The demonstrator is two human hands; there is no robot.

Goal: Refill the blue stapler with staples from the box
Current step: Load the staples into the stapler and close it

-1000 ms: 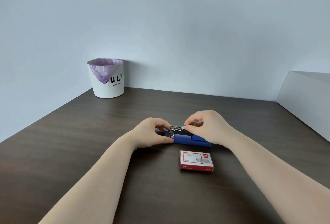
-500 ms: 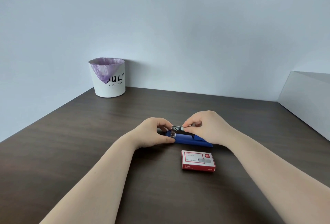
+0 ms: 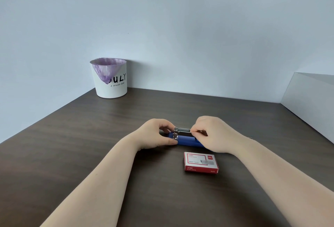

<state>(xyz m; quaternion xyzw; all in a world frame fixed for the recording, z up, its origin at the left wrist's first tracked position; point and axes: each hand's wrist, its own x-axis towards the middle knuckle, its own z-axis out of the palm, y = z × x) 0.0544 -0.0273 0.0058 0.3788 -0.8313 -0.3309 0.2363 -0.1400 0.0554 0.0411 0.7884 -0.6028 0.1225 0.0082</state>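
Observation:
The blue stapler (image 3: 188,140) lies on the dark wooden table (image 3: 90,145), its metal staple channel (image 3: 181,131) exposed on top. My left hand (image 3: 155,134) grips the stapler's left end between thumb and fingers. My right hand (image 3: 215,134) pinches the right part of the metal channel; whether it holds staples is hidden by the fingers. The red and white staple box (image 3: 201,162) lies shut on the table just in front of the stapler, between my forearms.
A white bin (image 3: 111,80) with a purple liner stands at the far left corner against the wall. A white box-like surface (image 3: 310,103) borders the table on the right.
My right hand's fingertips have slid slightly right along the metal channel, showing more of it. The left hand and the box stay put.

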